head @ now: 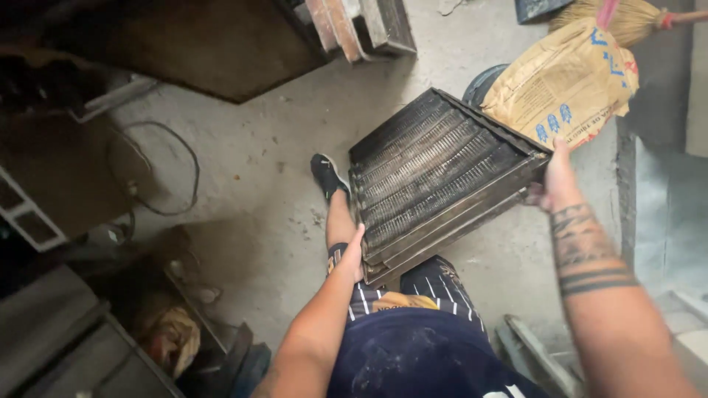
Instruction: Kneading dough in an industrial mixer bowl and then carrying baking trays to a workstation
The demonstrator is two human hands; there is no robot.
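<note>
I hold a dark, dusty finned radiator core (435,173) in a metal frame, tilted, above the concrete floor in front of my legs. My left hand (352,254) grips its near left corner. At the frame's right corner my right hand (554,180) has its fingers wrapped around the edge. My foot in a black shoe (327,175) stands on the floor just left of the core.
A tan paper sack (564,81) sits over a dark round container behind the core, with a straw broom (627,18) beyond. A dark wooden board (214,48) and metal pieces lie at the top. A loose cable (166,169) curls at left beside cluttered shelves.
</note>
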